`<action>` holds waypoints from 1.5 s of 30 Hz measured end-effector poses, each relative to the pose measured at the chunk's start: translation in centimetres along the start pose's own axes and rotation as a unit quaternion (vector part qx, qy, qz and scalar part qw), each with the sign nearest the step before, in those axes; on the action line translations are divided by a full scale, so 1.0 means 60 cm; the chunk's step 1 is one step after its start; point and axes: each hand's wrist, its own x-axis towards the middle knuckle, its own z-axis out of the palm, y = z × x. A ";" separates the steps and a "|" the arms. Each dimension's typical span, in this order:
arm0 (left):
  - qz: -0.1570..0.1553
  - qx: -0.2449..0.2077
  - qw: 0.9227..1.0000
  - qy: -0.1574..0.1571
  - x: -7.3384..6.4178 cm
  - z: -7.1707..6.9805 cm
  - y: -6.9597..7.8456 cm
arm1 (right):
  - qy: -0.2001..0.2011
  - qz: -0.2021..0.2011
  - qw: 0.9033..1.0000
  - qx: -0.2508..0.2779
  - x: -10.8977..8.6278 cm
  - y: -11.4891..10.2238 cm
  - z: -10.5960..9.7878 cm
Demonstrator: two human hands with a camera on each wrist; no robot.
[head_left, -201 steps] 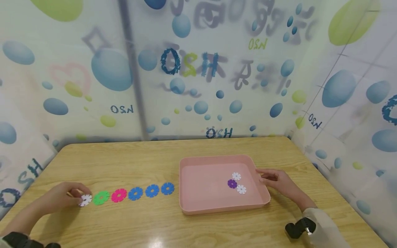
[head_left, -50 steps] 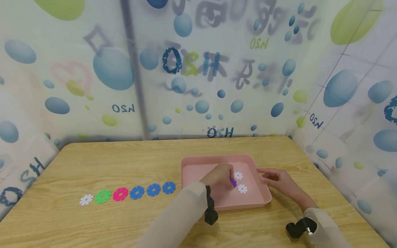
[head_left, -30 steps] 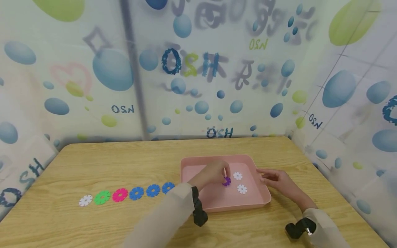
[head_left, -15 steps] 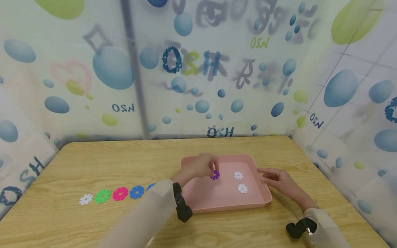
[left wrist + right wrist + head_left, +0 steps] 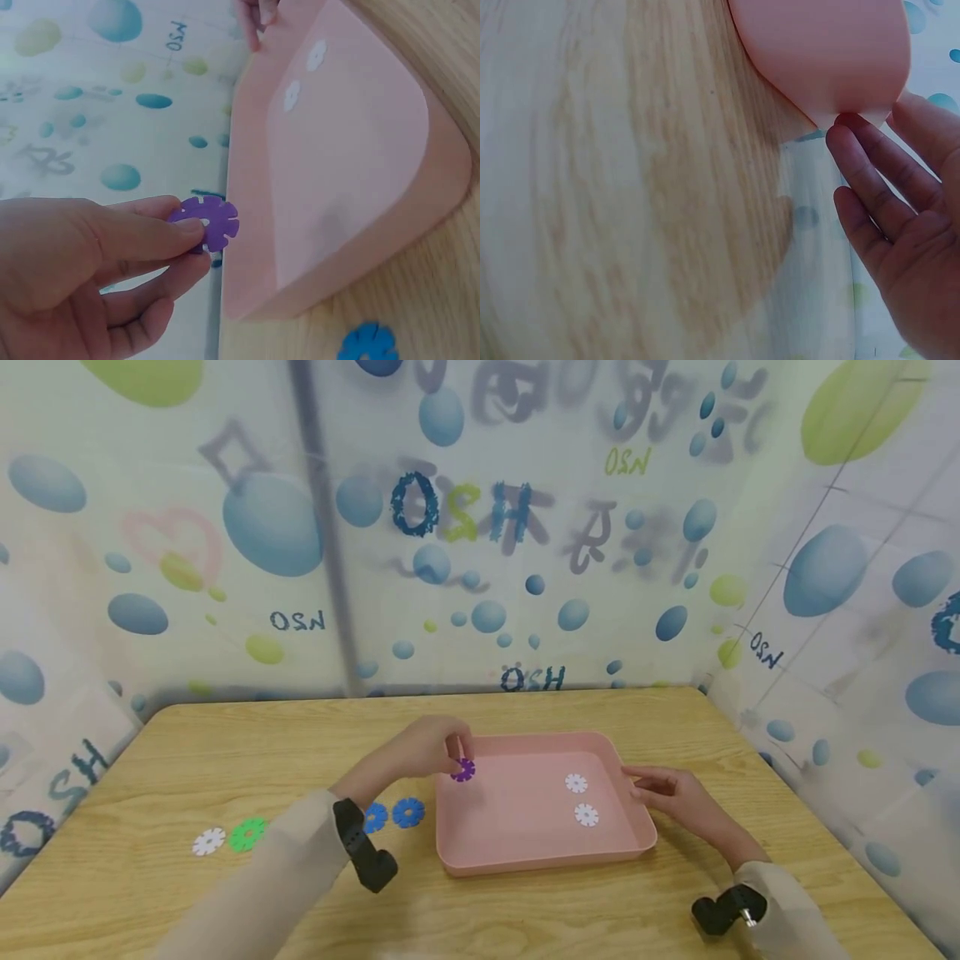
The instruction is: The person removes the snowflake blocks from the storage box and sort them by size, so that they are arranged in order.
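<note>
My left hand (image 5: 427, 750) pinches a purple snowflake disc (image 5: 464, 770) between thumb and fingers, over the left side of the pink tray (image 5: 517, 822). In the left wrist view this notched disc (image 5: 219, 219) stands out from the fingertips, near the tray's wall (image 5: 251, 247). My right hand (image 5: 678, 797) is at the tray's right side; in the right wrist view its relaxed fingers (image 5: 885, 195) touch the outer wall. Two white snowflake discs (image 5: 581, 799) lie in the tray's right part.
Left of the tray, a row of discs lies on the wooden table (image 5: 465, 918): a white disc (image 5: 208, 842), a green disc (image 5: 247, 834) and a blue disc (image 5: 408, 812) show, with another blue disc (image 5: 376, 817) partly covered. My left forearm hides the row's middle. A patterned curtain (image 5: 480, 568) hangs behind.
My left hand let go of the white disc at the row's left end, then took the purple disc from beside the white ones and carried it left across the tray. My right hand stayed put.
</note>
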 end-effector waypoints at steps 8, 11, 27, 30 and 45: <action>0.045 0.014 0.999 0.006 -0.055 -0.057 -0.041 | -0.004 0.009 1.000 -0.002 0.001 -0.002 -0.001; 0.049 0.013 0.999 0.006 -0.080 -0.080 -0.055 | -0.004 0.012 1.000 0.002 -0.001 -0.004 0.000; -0.043 0.014 0.999 -0.017 -0.245 -0.167 -0.211 | -0.002 -0.006 1.000 -0.002 0.001 0.003 0.005; -0.058 0.007 0.998 -0.025 -0.278 -0.179 -0.248 | -0.001 -0.009 1.000 -0.004 0.001 0.002 0.005; -0.183 -0.088 0.978 -0.041 -0.382 -0.186 -0.364 | 0.006 0.021 1.000 -0.005 -0.005 -0.006 0.000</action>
